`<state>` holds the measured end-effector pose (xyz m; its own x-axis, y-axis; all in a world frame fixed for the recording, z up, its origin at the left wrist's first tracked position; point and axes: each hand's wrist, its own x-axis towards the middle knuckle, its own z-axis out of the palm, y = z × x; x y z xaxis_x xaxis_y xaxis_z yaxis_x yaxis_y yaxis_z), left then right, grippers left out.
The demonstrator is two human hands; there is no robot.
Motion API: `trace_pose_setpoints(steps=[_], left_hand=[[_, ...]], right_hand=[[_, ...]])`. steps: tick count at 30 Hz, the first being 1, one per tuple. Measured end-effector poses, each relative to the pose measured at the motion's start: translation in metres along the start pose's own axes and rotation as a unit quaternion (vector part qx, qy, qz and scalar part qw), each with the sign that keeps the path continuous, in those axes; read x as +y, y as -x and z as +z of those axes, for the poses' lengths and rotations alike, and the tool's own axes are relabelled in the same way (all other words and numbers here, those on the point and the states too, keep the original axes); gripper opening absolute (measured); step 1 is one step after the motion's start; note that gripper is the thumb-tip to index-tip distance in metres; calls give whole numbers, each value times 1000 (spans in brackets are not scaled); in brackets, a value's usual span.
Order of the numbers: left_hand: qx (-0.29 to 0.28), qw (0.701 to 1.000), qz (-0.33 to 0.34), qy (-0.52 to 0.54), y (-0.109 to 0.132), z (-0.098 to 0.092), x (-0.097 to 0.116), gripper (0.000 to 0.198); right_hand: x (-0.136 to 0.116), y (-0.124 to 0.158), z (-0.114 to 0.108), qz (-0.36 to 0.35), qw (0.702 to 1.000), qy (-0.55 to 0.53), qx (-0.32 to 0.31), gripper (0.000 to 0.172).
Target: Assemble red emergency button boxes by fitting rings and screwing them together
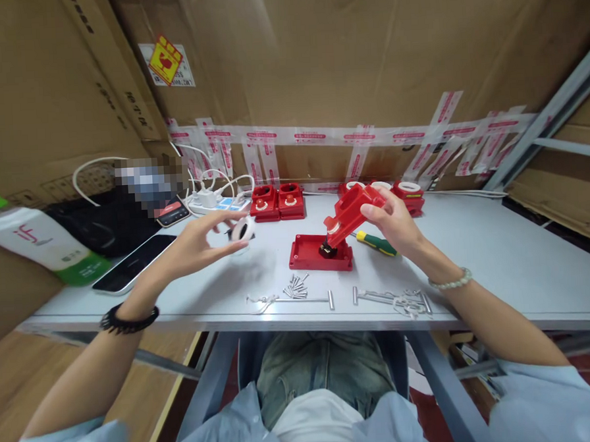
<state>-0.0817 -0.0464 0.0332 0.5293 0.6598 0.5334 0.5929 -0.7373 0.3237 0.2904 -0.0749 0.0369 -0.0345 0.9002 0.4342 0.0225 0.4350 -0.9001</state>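
Observation:
Between the thumb and fingers of my left hand (204,242) is a white ring (243,229) with a dark centre, held above the table. My right hand (394,219) grips a red plastic housing (351,211), tilted over a shallow red base (311,252). A black part (328,250) shows at the housing's lower end, over the base; whether it touches the base I cannot tell. Just behind the base and near my right hand lies a green and yellow screwdriver (375,242). In front of the base is a pile of small screws (297,287).
Metal T-shaped rods (304,300) with cords lie along the front edge. Red housings (277,202) stand at the back, with more red units (408,198) behind my right hand. To the left are a phone (134,264), a bottle (43,241) and a power strip (219,204). Cardboard (316,61) walls the back.

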Motion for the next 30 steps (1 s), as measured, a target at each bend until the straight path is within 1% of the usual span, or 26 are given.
trace_pose_setpoints(steps=[2,5,6,8,10,13,18,23,28,30], left_hand=[[28,995,52,81,-29,15,30,50],[47,972,116,200,-67,42,69,54],[59,962,129,231,-76,51,79,54],[68,950,145,268,-86,65,90,52],[69,947,153,273,-87,73,93,51],[70,949,154,268,-81,78,89,52],[74,947,161,268,-75,78,81,56],[73,940,172,284,-76,78,80,58],[83,940,172,284,-75,78,80,58],[81,938,172,289,-75,79,80,58]], right_hand=[[-3,3,5,-42,999,22,-16,45],[-6,9,10,-111,991,60,-38,53],[-7,10,11,-132,988,68,-41,57],[-6,13,12,-158,984,76,-43,63],[-5,15,13,-163,982,83,-47,68],[-4,17,16,-157,982,91,-57,73],[-6,20,21,-174,977,105,-62,72],[-5,22,21,-186,971,140,-57,74],[-3,21,19,-217,963,146,-61,77],[-3,21,18,-217,963,150,-60,78]])
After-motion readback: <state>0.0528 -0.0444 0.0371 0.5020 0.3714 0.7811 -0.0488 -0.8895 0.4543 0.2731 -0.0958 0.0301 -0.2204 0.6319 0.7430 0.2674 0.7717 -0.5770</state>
